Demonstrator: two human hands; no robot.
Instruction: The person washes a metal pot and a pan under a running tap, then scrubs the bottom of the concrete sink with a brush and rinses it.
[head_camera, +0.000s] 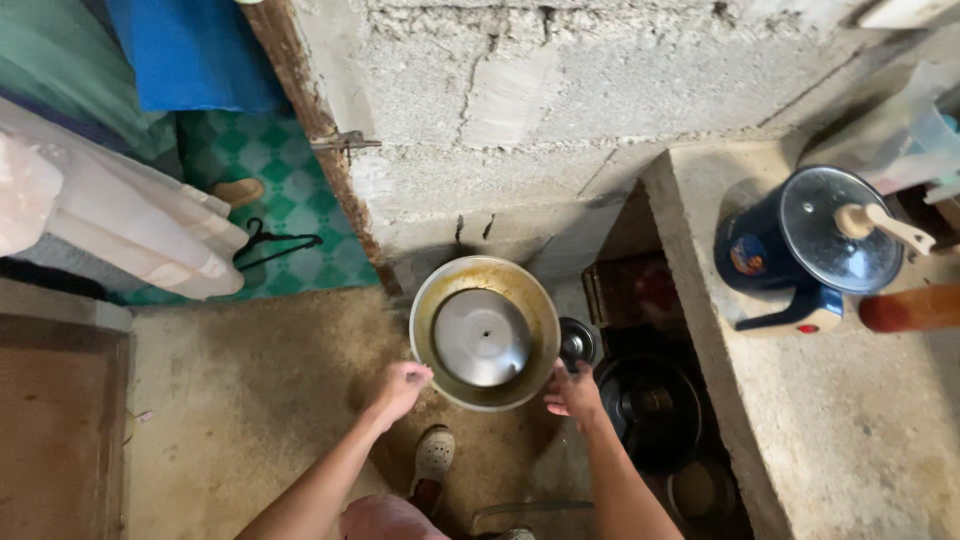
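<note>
Rough block wall and bare concrete floor, seen from above, with a pot held out over the floor.

Both hands grip the round metal pot (485, 332) by its rim: left hand (400, 387) pinching the near-left edge, right hand (574, 392) closed on the near-right edge. A lid (482, 337) lies inside it. On the counter (850, 430) to the right stands a blue cooker (815, 250).
</note>
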